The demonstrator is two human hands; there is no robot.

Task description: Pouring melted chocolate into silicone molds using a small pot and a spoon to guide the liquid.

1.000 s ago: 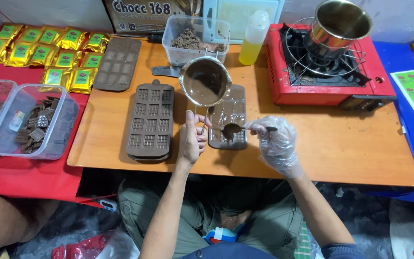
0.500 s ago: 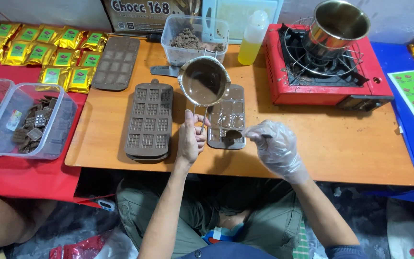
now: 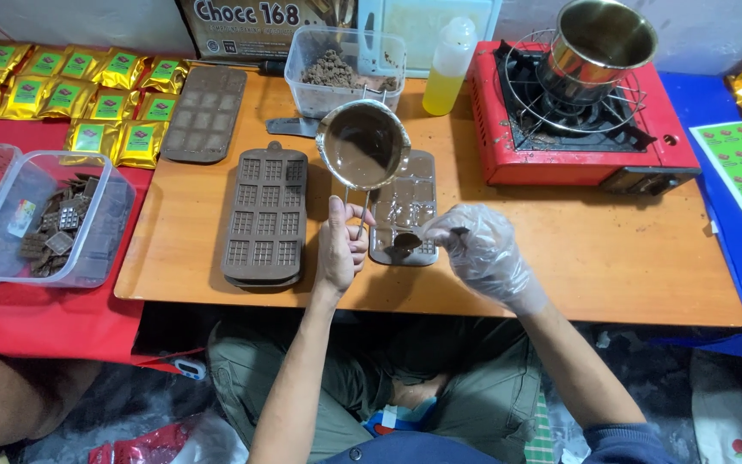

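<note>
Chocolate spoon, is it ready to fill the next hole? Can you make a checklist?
1. Spoon loaded with melted chocolate: ok, its bowl looks brown and full.
2. Spoon over the clear mold: ok, it hangs above the mold's near end.
3. Right hand gloved and gripping the spoon: ok.
4. Left hand holding the small pot by its handle: ok, and the pot sits roughly level above the table.
5. Chocolate left in the pot: ok, brown inside.
6. Which mold holes are empty: cannot tell, the glare hides them.
</note>
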